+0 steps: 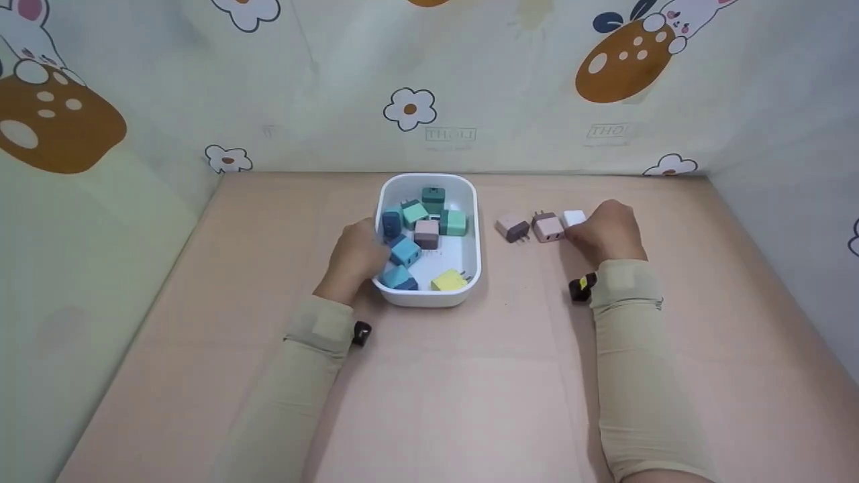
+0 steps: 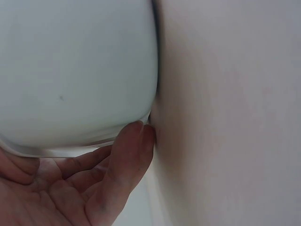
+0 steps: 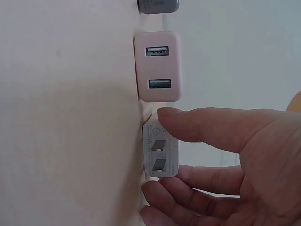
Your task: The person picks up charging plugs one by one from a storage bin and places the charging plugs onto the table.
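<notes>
Your left hand [image 1: 358,255], fingers bent, holds the left side of the white rounded plastic box [image 1: 429,299], probably to steady it. Right of this box, your right hand [image 1: 607,233] pinches the small white plastic charger [image 3: 162,153] sideways between its fingers, seemingly avoiding the metal prongs [image 3: 159,165].

I record a tub [image 1: 429,298] on the far part of the worktop [image 1: 470,389], before the back wall [image 1: 322,100]. Inside it, I note plug-in chargers [image 1: 453,223] along the left side, at the rear and in the middle, with one near the front right corner. The left hand [image 1: 359,253] is at the tub's left side. Right of the tub, I find a row: inner charger [image 1: 507,225], middle USB charger [image 1: 550,229], outer charger [image 3: 155,132], the last between the right hand's [image 1: 609,229] thumb and fingers.
</notes>
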The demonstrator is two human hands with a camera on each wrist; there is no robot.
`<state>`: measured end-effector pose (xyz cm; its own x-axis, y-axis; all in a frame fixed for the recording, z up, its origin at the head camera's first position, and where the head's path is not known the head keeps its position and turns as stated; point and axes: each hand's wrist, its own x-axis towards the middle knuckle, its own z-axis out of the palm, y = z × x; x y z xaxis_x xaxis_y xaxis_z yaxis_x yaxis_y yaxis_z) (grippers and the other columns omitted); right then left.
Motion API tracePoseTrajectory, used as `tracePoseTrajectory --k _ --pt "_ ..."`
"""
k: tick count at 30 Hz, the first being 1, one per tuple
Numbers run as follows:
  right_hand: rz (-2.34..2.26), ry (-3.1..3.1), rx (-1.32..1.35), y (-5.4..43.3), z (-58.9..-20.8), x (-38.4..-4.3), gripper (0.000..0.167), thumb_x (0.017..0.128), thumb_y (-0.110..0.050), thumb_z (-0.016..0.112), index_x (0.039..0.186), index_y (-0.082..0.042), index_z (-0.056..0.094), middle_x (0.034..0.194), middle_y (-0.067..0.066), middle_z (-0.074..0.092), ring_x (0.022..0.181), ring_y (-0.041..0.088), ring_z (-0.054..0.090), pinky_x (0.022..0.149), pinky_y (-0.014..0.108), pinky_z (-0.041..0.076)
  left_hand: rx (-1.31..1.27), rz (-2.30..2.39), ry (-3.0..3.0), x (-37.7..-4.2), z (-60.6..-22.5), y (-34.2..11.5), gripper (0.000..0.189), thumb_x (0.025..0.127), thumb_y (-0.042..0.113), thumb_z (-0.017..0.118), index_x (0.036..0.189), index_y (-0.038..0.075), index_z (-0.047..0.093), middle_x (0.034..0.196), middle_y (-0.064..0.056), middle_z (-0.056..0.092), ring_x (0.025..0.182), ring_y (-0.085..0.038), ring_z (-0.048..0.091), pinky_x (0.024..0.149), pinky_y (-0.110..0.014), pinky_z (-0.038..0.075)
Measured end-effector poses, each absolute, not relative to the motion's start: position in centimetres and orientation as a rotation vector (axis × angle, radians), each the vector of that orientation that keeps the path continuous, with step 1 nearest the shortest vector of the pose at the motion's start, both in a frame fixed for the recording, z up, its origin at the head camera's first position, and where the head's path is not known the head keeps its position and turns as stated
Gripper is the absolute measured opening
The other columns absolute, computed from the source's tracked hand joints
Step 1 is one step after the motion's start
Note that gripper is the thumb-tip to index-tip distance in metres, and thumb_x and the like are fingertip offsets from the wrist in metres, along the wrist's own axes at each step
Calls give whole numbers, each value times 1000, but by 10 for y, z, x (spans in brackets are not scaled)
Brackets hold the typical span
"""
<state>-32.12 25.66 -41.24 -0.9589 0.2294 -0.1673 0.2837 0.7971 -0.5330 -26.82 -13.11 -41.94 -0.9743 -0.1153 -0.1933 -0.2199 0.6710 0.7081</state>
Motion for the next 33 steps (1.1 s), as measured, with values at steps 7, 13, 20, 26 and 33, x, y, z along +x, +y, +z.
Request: tracePoseTrajectory --k 7,13,20,26,33 --pt "-895 2845 441 256 -411 -322 54 84 -25 85 116 14 67 110 25 64 93 34 56 77 40 50 -295 1184 2740 -269 -419 -130 52 103 4 61 154 3 51 143 -19 61 114 -34 65 104 -50 57" --pt "-898 2841 451 255 -410 -322 54 83 -25 85 116 15 67 109 26 64 93 34 56 76 40 50 -277 1177 2752 -267 -418 -131 52 102 4 60 153 2 51 142 -19 62 113 -35 65 103 -50 58" --pt "-885 2831 443 257 -409 -323 56 84 -26 87 116 16 69 113 28 67 96 35 57 83 43 52 -260 1182 2769 -267 -419 -131 51 101 2 61 151 0 52 140 -21 63 112 -36 65 101 -51 59" --pt "-911 2800 463 259 -407 -324 49 85 -24 86 112 14 71 112 26 67 95 34 56 79 40 51 -268 1182 2760 -268 -419 -131 51 101 3 61 152 2 52 140 -19 63 111 -35 65 100 -49 60" --pt "-943 2794 499 259 -405 -323 38 84 -19 85 104 10 71 89 16 66 73 25 56 59 33 46 -281 1170 2751 -269 -418 -131 53 101 3 61 153 1 51 143 -19 62 113 -34 65 100 -47 60"
